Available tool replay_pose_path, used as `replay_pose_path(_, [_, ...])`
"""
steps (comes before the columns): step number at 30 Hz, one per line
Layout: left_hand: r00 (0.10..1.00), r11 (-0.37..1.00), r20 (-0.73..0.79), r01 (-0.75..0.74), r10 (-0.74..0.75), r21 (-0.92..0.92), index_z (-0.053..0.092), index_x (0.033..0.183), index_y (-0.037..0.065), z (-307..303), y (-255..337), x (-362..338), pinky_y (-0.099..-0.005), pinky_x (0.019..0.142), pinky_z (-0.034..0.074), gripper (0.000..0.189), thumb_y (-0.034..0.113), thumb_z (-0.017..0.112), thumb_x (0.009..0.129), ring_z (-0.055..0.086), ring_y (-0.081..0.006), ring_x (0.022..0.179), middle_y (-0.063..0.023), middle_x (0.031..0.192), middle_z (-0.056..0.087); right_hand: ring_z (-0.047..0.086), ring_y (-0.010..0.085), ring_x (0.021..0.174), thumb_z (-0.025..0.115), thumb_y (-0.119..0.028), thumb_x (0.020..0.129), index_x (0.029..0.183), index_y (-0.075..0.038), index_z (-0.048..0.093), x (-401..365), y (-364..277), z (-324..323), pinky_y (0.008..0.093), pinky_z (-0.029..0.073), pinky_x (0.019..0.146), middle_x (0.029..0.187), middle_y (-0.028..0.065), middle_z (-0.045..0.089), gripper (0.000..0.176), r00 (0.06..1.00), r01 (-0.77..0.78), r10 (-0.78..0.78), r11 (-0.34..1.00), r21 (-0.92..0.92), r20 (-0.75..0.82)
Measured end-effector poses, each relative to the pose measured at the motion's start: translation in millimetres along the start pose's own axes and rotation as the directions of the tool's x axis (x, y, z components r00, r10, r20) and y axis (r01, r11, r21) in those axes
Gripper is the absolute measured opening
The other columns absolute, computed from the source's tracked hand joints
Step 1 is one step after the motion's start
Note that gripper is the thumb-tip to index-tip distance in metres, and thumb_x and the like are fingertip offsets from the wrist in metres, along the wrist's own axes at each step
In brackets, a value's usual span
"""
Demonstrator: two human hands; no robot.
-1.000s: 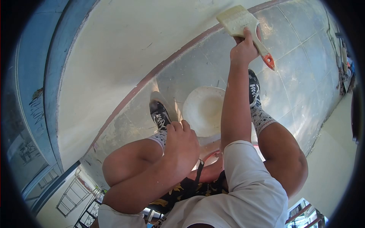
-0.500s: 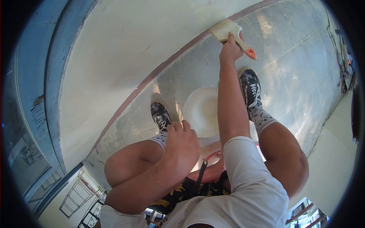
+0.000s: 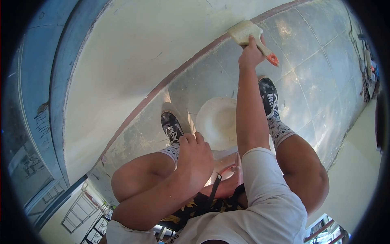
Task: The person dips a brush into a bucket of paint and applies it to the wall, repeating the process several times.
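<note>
My right hand [image 3: 252, 55] grips a wide paintbrush [image 3: 245, 32] at arm's length, wrapped around the lower part of its handle. The brush's pale bristles overlap the bottom of the cream wall [image 3: 134, 61], above the brown strip [image 3: 178, 73] along its base. Past the hand, the orange-red handle end points right. Bent over the left knee, my left hand [image 3: 196, 158] hangs loosely with nothing visible in it; its palm side is hidden. Between the feet stands a round white tub [image 3: 205, 122] with off-white contents, partly covered by my right forearm.
Two black sneakers, the left [image 3: 171, 124] and the right [image 3: 268, 95], rest on the grey tiled floor [image 3: 317, 77]. A pink-red plastic object [image 3: 235, 173] lies between the thighs. Blue door framing [image 3: 65, 81] borders the wall on the left. Clutter [image 3: 367, 73] sits at far right.
The view has shifted slightly. My right hand and the paintbrush are a little farther right in view, still at the wall base. My left hand stays nearly in place.
</note>
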State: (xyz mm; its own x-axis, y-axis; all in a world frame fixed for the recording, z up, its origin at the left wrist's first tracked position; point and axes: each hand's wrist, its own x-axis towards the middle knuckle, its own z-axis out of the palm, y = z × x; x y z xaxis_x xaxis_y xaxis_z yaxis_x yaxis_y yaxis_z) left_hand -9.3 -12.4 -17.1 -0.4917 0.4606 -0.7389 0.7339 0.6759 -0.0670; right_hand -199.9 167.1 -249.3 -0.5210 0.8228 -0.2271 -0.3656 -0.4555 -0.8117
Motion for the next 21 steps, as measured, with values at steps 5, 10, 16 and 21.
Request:
replay_pose_path(5, [1.0, 1.0, -0.003, -0.012, 0.012, -0.029, 0.062, 0.089, -0.001, 3.1, 0.1, 0.2, -0.0371, 0.073, 0.041, 0.023, 0.015, 0.053, 0.075, 0.053, -0.0255, 0.087, -0.0141, 0.092, 0.054, 0.06, 0.0235, 0.092, 0.057, 0.003, 0.08, 0.128, 0.007, 0.04, -13.1, -61.0, 44.2, 0.035, 0.056, 0.07, 0.111, 0.0162, 0.055, 0.051, 0.999, 0.006, -0.013, 0.989, 0.146, 0.046])
replay_pose_path(10, [1.0, 1.0, 0.0, -0.011, 0.011, -0.017, 0.061, 0.089, -0.002, 1.2, -2.8, 0.9, -0.0373, 0.073, 0.041, 0.023, 0.015, 0.052, 0.076, 0.053, -0.026, 0.087, -0.0144, 0.092, 0.054, 0.06, 0.0242, 0.092, 0.057, 0.003, 0.081, 0.128, 0.006, 0.042, -2.7, -66.7, 22.4, 0.0342, 0.056, 0.07, 0.111, 0.0158, 0.055, 0.049, 0.994, 0.081, -0.09, 0.986, 0.144, 0.06])
replay_pose_path(16, [0.999, 0.994, 0.028, 0.032, -0.029, -0.109, 0.062, 0.091, -0.002, -8.3, -13.0, 3.8, -0.0393, 0.078, 0.043, 0.024, 0.013, 0.05, 0.078, 0.057, -0.029, 0.093, -0.0157, 0.097, 0.057, 0.06, 0.0249, 0.094, 0.059, 0.002, 0.079, 0.129, 0.008, 0.039, -2.2, -116.4, 67.0, 0.0361, 0.057, 0.069, 0.112, 0.0191, 0.055, 0.054, 0.983, 0.039, -0.071, 0.982, 0.184, 0.169])
replay_pose_path(21, [0.987, 0.948, -0.069, 0.121, -0.148, -0.293, 0.065, 0.092, 0.001, -0.4, -39.2, 7.4, -0.0399, 0.078, 0.045, 0.025, 0.016, 0.054, 0.075, 0.06, -0.0286, 0.091, -0.0169, 0.096, 0.062, 0.063, 0.0236, 0.086, 0.061, 0.0, 0.078, 0.127, 0.008, 0.042, -30.1, -184.6, 40.5, 0.0363, 0.057, 0.067, 0.105, 0.0174, 0.058, 0.053, 0.944, 0.101, -0.148, 0.981, 0.166, 0.296])
